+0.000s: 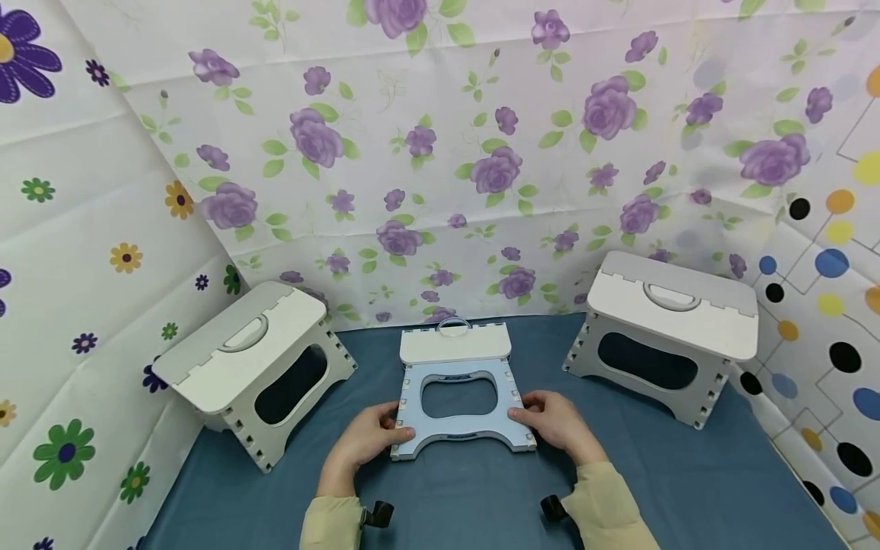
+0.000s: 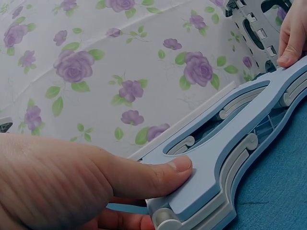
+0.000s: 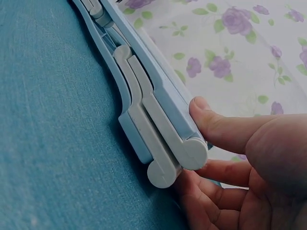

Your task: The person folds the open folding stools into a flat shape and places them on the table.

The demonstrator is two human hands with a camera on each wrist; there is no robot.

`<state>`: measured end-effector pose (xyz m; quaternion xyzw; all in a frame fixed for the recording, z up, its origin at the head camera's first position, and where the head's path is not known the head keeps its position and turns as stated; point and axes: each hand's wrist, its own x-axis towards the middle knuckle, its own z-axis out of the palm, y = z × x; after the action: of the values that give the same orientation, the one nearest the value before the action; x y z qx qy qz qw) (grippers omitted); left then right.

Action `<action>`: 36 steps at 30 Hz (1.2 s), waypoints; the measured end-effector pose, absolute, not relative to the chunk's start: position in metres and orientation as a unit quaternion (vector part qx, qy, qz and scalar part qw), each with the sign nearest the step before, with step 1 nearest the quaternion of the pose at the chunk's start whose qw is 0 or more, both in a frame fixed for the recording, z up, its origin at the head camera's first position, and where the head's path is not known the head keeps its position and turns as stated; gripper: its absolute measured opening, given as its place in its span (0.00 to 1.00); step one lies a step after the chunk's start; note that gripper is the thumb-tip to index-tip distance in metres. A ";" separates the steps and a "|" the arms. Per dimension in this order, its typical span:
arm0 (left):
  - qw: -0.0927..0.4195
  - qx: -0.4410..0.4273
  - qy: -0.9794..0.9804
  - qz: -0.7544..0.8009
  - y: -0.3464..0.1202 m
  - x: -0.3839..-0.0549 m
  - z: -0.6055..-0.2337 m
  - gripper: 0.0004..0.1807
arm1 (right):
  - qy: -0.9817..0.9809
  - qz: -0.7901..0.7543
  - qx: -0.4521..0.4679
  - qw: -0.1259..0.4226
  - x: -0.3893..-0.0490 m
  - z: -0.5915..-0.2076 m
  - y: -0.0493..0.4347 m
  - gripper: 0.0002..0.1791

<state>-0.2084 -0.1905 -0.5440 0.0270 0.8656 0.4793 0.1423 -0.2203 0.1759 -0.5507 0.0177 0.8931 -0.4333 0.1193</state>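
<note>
Folded stool (image 1: 459, 426) between my left fingers (image 1: 402, 435) and right fingers (image 1: 522, 415)
Both sets grip its near corners, thumbs on top. Pulling one side harder could twist it from my hold, and the hinged layers might nip a fingertip tucked beneath.

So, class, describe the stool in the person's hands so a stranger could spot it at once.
Find the blue cloth below the rose-patterned backdrop, then look between the left standing stool and the right standing stool. The folding step stool is there, its near end held by the left hand and right hand. Unlike its upright neighbours, it is folded, with a pale blue panel.
</note>
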 end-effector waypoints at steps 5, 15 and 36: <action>0.138 0.035 0.866 0.480 -0.191 -0.209 -0.544 0.41 | 0.891 -0.436 0.023 0.122 -0.220 -0.552 0.177 0.33; 0.140 0.034 0.861 0.487 -0.191 -0.208 -0.542 0.41 | 0.896 -0.428 0.021 0.118 -0.222 -0.556 0.177 0.34; 0.121 0.028 0.885 0.449 -0.189 -0.209 -0.546 0.34 | 0.895 -0.431 0.013 0.111 -0.218 -0.552 0.177 0.30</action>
<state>-0.2092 -0.1886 -0.5455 0.0280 0.8850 0.4488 0.1209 -0.2181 0.1765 -0.5523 0.0129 0.8954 -0.4310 0.1107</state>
